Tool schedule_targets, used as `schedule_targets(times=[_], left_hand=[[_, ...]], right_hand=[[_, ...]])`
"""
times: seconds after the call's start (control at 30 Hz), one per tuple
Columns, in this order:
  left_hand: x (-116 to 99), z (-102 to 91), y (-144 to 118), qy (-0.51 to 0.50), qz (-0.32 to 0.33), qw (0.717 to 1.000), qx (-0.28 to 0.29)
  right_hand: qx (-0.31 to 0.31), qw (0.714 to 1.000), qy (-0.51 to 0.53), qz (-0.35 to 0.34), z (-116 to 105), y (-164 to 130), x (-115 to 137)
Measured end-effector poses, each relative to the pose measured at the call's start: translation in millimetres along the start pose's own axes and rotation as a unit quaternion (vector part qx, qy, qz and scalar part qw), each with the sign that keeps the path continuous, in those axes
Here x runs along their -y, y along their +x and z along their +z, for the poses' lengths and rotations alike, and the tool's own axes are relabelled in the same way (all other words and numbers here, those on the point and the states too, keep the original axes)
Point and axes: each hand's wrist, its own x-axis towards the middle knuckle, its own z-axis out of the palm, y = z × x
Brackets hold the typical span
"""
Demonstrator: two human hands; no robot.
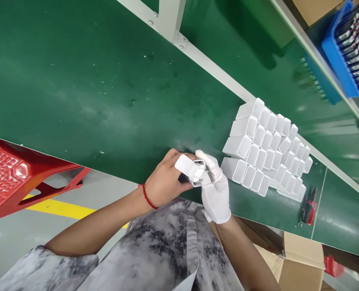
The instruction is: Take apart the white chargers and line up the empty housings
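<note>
Here, what we see in the head view:
Left hand: our bare left hand [164, 180] wears a red cord at the wrist and has its fingers curled around a small white box [187, 169], pinching it from the left side.
Right hand: our right hand [215, 186], in a white glove, closes its thumb and forefinger on the right end of the same box, where a metal-edged part [200, 164] shows at the opening.
Box and grip: the white box sits between the two hands, touching both, tilted, and held just above the near edge of the green table [106, 89].
Stack: a stack of white sleeves [265, 149] lies on the table just to the right of the gloved hand, open ends facing us, apart from the held box.
Tool: a red-handled tool [309, 208] rests on the table beyond the stack.
Bin: a blue bin [338, 60] of parts stands at the far right.
Below: a cardboard carton [300, 258] stands under the table edge, and a red stool [18, 178] is at our left.
</note>
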Motion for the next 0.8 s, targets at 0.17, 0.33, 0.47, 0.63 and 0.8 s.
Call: schedule_targets(times=[0.17, 0.33, 0.47, 0.63, 0.8], left_hand=[[-1, -0.3, 1, 0.003, 0.003, 1.000, -0.006], [-1, 0.3, 0, 0.003, 0.005, 1.000, -0.007], [-3, 2.7, -1, 0.033, 0.030, 0.999, -0.012], [-29, -3.7, 6, 0.084, 0.054, 0.994, -0.051], [-68, -20.4, 18, 0.050, 0.113, 0.991, -0.053]], right_hand=[[0.025, 1.000, -0.001, -0.002, -6, 2, 1], [0.032, 0.999, -0.034, 0.010, -10, 1, -3], [0.040, 0.999, -0.033, 0.017, -15, -3, -3], [0.121, 0.988, -0.080, -0.053, -25, -9, 17], [0.095, 0.961, 0.240, 0.100, -29, -7, 32]])
